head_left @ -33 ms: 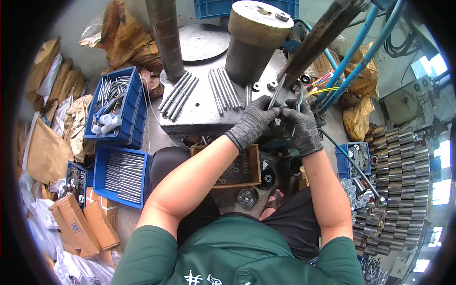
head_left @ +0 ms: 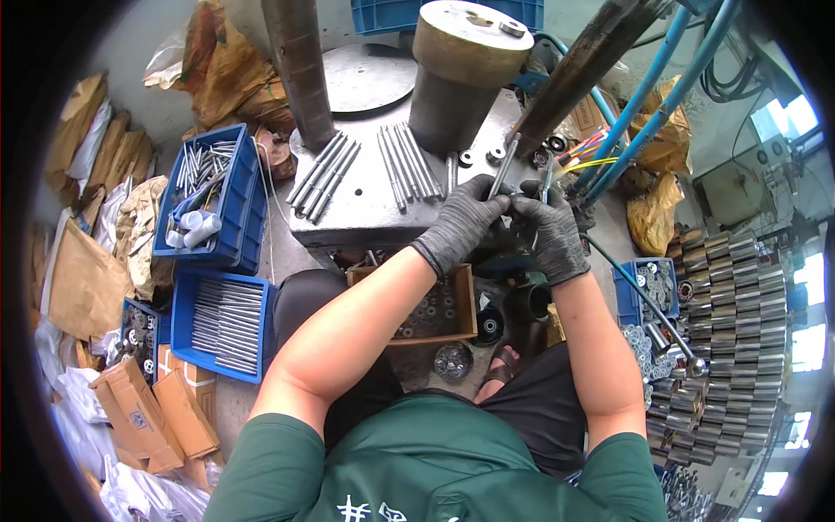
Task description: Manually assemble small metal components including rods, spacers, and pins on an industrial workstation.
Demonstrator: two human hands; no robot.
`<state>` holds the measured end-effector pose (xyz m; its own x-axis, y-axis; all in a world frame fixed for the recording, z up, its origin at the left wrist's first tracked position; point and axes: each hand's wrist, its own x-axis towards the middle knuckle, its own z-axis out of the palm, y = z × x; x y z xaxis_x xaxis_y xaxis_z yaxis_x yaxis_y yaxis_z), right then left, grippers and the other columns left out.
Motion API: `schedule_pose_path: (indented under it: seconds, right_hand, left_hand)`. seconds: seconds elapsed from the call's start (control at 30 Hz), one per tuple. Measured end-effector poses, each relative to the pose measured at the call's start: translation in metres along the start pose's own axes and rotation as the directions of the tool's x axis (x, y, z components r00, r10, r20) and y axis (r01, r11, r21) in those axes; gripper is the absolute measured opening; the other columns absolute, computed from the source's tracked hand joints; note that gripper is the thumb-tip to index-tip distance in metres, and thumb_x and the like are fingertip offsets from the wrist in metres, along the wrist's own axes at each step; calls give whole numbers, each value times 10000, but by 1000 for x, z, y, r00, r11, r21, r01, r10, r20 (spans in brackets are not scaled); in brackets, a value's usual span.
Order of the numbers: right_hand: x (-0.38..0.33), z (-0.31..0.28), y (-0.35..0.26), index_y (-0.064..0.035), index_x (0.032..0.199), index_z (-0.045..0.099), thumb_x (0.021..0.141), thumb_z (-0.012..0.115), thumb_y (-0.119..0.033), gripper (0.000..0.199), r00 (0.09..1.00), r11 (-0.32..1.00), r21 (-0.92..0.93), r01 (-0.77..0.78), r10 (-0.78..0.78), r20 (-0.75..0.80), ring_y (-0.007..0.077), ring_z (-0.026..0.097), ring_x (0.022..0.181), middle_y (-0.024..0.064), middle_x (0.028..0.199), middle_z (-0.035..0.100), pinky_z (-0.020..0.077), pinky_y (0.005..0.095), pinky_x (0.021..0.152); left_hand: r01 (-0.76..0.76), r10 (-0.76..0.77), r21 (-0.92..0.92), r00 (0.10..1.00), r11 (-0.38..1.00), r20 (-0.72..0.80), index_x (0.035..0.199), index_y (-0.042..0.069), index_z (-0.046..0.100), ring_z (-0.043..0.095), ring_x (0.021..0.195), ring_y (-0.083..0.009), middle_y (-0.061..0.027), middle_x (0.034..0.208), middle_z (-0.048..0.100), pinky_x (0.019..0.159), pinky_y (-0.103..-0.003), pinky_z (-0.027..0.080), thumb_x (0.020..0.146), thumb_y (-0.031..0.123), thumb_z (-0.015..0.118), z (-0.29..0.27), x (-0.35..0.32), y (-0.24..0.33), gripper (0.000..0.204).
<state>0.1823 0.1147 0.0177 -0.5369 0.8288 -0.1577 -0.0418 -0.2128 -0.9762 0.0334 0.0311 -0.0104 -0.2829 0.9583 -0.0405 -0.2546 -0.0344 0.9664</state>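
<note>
My left hand (head_left: 466, 220), in a dark grey knit glove, is closed around a slim steel rod (head_left: 505, 167) that slants up and to the right. My right hand (head_left: 554, 237), gloved alike, grips a thin pale-blue and metal tool (head_left: 547, 184); its exact kind is hidden by the fingers. Both hands almost meet at the front right corner of a steel machine table (head_left: 374, 222). A dark part between the fingertips is too hidden to name. Two groups of steel rods (head_left: 323, 178) lie left of the hands, and small metal rings (head_left: 496, 155) sit just beyond them.
A thick cylinder (head_left: 448, 96) and two dark columns rise from the table. Blue crates (head_left: 177, 335) of rods stand at left. Below the hands is a wooden box (head_left: 465, 304) of small rings. Blue hoses (head_left: 648, 113) and stacked metal tubes (head_left: 739, 322) are at right.
</note>
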Motion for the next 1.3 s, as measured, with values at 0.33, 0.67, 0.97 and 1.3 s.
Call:
schedule_pose_path:
  seconds: [0.33, 0.67, 0.97, 1.3]
  right_hand:
    - [16, -14, 5, -7, 1185, 548, 828, 705, -14, 390, 998, 991, 131, 3, 6, -68, 158, 623, 653, 99, 848, 688, 508, 291, 572]
    - [18, -35, -9, -69, 1180, 552, 897, 627, -104, 295, 980, 965, 189, -180, 194, -54, 206, 674, 841, 130, 1060, 713, 536, 362, 670]
    - [-16, -52, -7, 73, 1400, 474, 763, 713, -45, 690, 962, 806, -525, 273, -231, 147, 246, 623, 1156, 152, 1183, 649, 505, 347, 1001]
    - [-27, -21, -9, 10, 1134, 578, 780, 728, -82, 396, 879, 675, -631, 382, -477, 23, 242, 669, 879, 137, 926, 651, 538, 368, 793]
  left_hand:
    - [133, -134, -11, 986, 991, -96, 1059, 47, 608, 587, 654, -93, -33, 866, 673, 575, -243, 506, 968, 138, 587, 20, 11, 10, 130]
    - [82, -68, 74, 981, 994, -184, 1107, 46, 600, 563, 559, -76, -22, 783, 638, 480, -223, 444, 915, 140, 656, 12, 20, 20, 221]
    - [137, -150, -94, 977, 986, -154, 1062, 53, 561, 533, 566, -55, -82, 858, 702, 438, -194, 418, 948, 99, 611, 1, 19, 17, 133]
    - [170, -190, -188, 977, 967, -95, 1039, 42, 577, 520, 531, -59, -84, 856, 705, 420, -200, 414, 954, 106, 605, 23, 8, 10, 110]
